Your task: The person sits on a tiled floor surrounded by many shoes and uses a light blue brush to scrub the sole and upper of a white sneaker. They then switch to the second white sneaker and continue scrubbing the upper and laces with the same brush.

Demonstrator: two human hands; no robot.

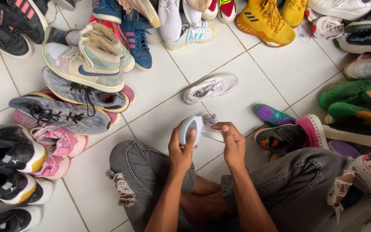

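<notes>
White floor tiles (220, 47) ringed with shoes; left hand (181, 150) grips a pale sneaker (194, 128), right hand (233, 144) fingers pinch its laces (210, 119).

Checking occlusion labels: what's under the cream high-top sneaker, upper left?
The cream high-top sneaker lies on a grey knit sneaker, which rests on a pink-soled shoe. The parts of the shoes beneath are covered.

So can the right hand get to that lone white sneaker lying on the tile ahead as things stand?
Probably yes, once it lets go. The right hand is pinching the white shoe that the left hand also holds. Only bare tile lies between it and the white sneaker.
</notes>
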